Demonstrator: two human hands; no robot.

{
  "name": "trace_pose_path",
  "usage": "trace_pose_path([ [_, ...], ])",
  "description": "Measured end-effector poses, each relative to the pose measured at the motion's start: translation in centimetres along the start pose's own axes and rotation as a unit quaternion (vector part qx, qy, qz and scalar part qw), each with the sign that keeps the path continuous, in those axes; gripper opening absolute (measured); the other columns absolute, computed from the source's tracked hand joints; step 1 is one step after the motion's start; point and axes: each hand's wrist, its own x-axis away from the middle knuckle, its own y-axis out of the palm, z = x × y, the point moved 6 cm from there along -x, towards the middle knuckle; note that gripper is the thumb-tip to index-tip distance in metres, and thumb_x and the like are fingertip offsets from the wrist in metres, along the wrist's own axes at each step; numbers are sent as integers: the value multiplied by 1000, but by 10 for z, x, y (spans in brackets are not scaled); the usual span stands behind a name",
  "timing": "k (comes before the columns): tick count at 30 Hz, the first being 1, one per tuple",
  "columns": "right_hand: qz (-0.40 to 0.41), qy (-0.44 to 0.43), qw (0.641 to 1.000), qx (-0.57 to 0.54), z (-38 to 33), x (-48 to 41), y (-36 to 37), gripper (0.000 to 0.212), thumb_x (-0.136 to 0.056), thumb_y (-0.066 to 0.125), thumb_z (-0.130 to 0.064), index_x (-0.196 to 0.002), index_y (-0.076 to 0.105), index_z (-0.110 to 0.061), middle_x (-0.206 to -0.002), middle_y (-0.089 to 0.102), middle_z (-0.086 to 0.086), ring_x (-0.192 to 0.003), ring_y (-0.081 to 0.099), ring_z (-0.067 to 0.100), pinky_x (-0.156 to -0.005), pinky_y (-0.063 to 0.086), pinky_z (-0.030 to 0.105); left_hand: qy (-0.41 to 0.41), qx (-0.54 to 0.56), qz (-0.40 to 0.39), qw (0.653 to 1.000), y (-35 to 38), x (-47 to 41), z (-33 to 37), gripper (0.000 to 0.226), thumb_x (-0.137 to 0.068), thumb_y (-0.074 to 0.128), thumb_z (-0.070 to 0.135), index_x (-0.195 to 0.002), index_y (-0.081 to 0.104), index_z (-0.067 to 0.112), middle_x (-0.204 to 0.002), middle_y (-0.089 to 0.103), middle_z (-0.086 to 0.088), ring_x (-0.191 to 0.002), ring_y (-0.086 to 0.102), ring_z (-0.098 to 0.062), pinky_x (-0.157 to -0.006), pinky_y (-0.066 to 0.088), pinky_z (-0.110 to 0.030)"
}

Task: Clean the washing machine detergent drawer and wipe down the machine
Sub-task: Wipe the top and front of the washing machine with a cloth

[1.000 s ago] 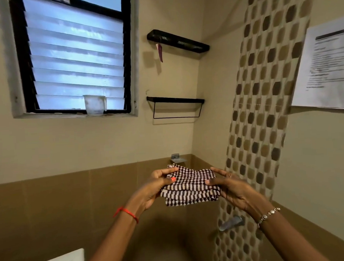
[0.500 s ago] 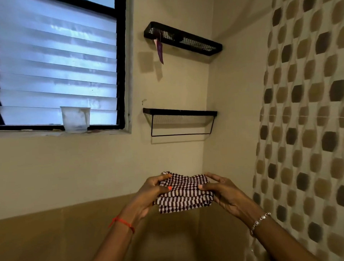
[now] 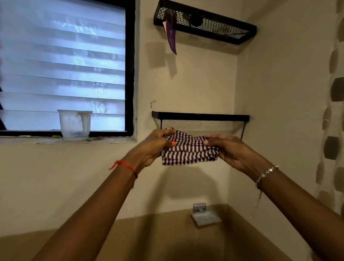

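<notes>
clear cup on windowsill, two black wall shelves, soap dish

window runs off the left and top edges, and the folded checkered cloth hides the lower shelf's front.

The lower shelf hangs just above the hands, bare wall below.

A cup stands on the window sill, left of two wall shelves: the upper shelf above the lower shelf, a soap dish below.
</notes>
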Motion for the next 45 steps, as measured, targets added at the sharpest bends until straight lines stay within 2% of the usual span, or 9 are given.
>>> trace_pose_path([
  [8,-33,-69,997,-3,-67,-119,-3,37,-81,56,15,-117,54,13,-103,62,19,-79,62,18,-60,56,17,62,-50,70,994,-13,-115,51,51,-87,42,-14,-136,40,0,-142,40,-13,-124,45,-26,-99,44,-31],
  [13,-37,-85,995,33,-89,-181,-5,12,-81,56,15,-92,58,16,-86,62,17,-74,61,21,-58,56,20,70,-62,108,990,-22,-167,65,45,-86,45,-15,-129,49,-3,-133,49,-17,-118,50,-27,-96,46,-30],
  [20,-24,-65,996,50,-78,-251,-19,4,-79,58,14,-81,57,11,-111,60,27,-76,63,25,-62,57,27,39,-119,145,981,-26,-223,64,40,-87,43,-15,-125,51,-6,-130,52,-19,-118,51,-29,-93,47,-30],
  [27,-54,4,987,153,-61,-271,-21,6,-80,62,8,-79,56,6,-98,61,20,-76,61,26,-63,56,28,-56,-212,144,965,-39,-242,44,33,-86,48,-7,-117,57,-2,-127,53,-19,-112,54,-29,-91,51,-36],
  [32,-44,-7,961,273,-62,-271,-22,9,-80,65,-2,-72,60,0,-91,64,13,-69,55,21,-83,51,33,-118,-276,105,948,-39,-234,35,37,-90,47,2,-126,52,0,-126,50,-20,-86,57,-27,-50,54,-26],
  [36,-39,-31,932,360,-64,-262,-18,20,-85,64,-10,-66,56,-6,-63,58,4,-48,56,14,-57,48,23,-155,-331,88,927,-35,-229,32,19,-93,47,10,-107,56,1,-85,51,-12,-63,51,-20,-37,48,-19],
  [40,-35,-57,881,468,-67,-253,-11,22,-84,66,-21,-86,58,-1,-92,56,14,-83,55,27,-72,44,33,-129,-458,111,873,-30,-228,37,21,-94,46,20,-77,51,8,-80,53,-10,-62,50,-20,-61,46,-27],
  [42,-41,-74,840,536,-67,-246,-5,26,-86,65,-25,-79,54,-3,-83,53,11,-75,50,23,-64,41,29,-79,-555,135,817,-26,-224,44,27,-94,44,22,-71,49,10,-90,52,-9,-64,47,-17,-61,38,-25],
  [45,-31,-120,787,604,-70,-234,2,41,-89,60,-24,-58,41,-7,-61,42,6,-54,36,16,-48,26,27,-50,-590,129,795,-22,-212,46,29,-97,39,29,-88,57,7,-106,55,-13,-84,54,-21,-72,40,-28],
])
